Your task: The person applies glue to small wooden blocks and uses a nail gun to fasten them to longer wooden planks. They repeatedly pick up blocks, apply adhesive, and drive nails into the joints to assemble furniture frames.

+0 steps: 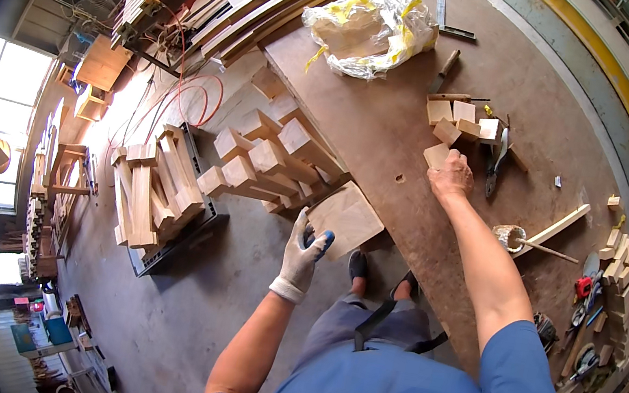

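My right hand is bare and reaches over the brown workbench. Its fingers are closed on a small wooden block beside a cluster of similar blocks. My left hand wears a white glove with blue fingertips. Its fingers are apart, close to the corner of a square wooden piece at the bench edge, and I see nothing held in it. Pliers with dark handles lie by the blocks, just beyond my right hand.
Shaped wooden legs stand bunched left of the workbench; more lie on a dark pallet. On the bench are a crumpled plastic bag, a metal square, a chisel-like tool, a glue-crusted pot and a wooden strip.
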